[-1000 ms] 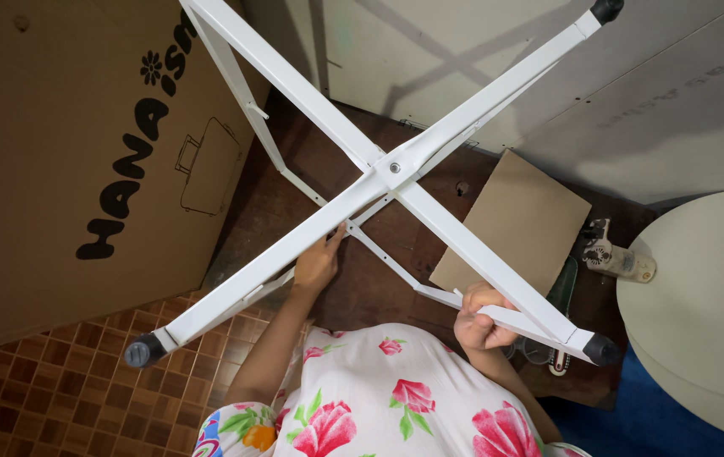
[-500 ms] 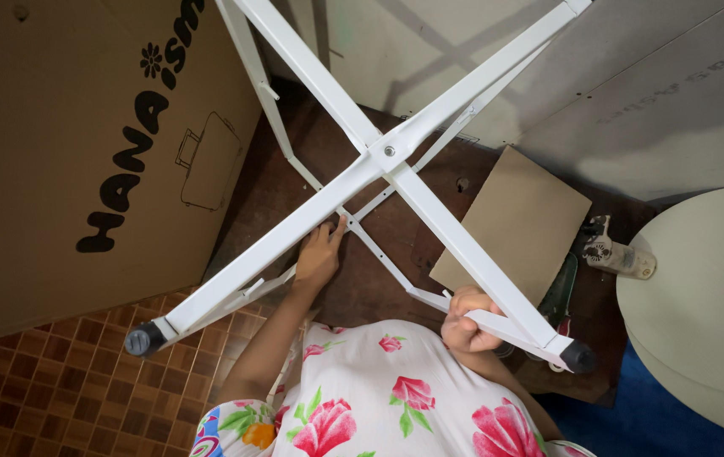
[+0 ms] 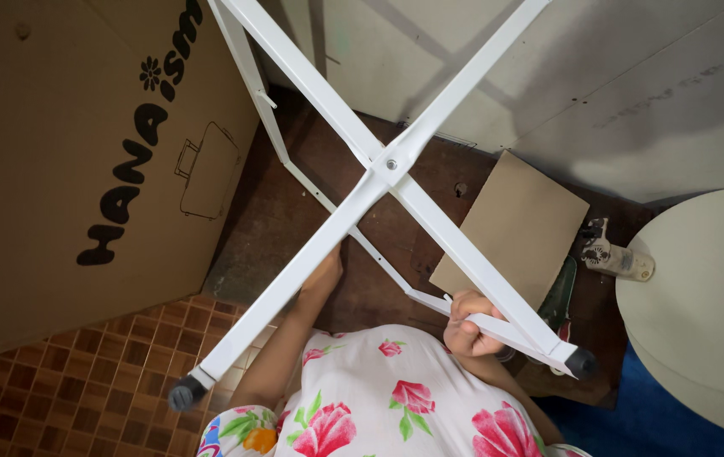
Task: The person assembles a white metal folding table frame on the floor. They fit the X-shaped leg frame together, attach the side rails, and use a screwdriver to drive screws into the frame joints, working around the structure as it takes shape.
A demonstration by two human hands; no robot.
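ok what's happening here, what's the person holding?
A person in a floral top holds a white folding X-frame of metal tubes, crossed at a centre bolt. The right hand is closed around a thin crossbar near one black-capped leg end; the left hand touches the other leg from behind. A large printed cardboard box stands to the left, a flat cardboard piece lies on the dark wooden surface beneath.

Right hand [image 3: 468, 324] grips the white crossed frame [image 3: 389, 165]; left hand [image 3: 324, 272] touches its other leg
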